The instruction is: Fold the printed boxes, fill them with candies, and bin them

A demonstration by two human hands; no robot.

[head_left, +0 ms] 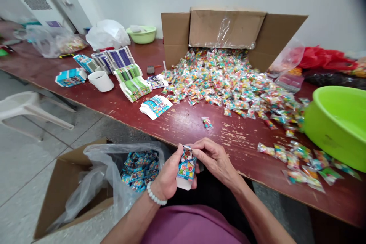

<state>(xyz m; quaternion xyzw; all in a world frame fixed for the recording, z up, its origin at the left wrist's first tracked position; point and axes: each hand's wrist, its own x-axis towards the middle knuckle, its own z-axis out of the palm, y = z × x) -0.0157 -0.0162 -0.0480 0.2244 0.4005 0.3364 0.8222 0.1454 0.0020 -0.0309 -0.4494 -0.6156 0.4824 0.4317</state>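
Note:
A small blue printed candy box point(187, 166) is gripped in my left hand point(169, 173), thumb along its side, with a white flap hanging at the lower end. My right hand point(213, 156) pinches the upper edge of the same box between thumb and fingers. Just beyond my hands, one wrapped candy point(206, 122) lies by itself on the red table point(183, 126). Flat blue cartons point(156, 106) lie farther off to the left. A large heap of wrapped candies point(223, 80) spills out of a cardboard box point(227, 30).
Below left, a lined carton point(71, 187) holds filled blue packs point(140, 169). A green basin point(337, 122) stands at right beside loose candies point(303, 162). Carton stacks point(133, 84), a white roll point(101, 81) and a light-green bowl point(142, 35) are leftward. A white stool point(28, 106) stands beyond.

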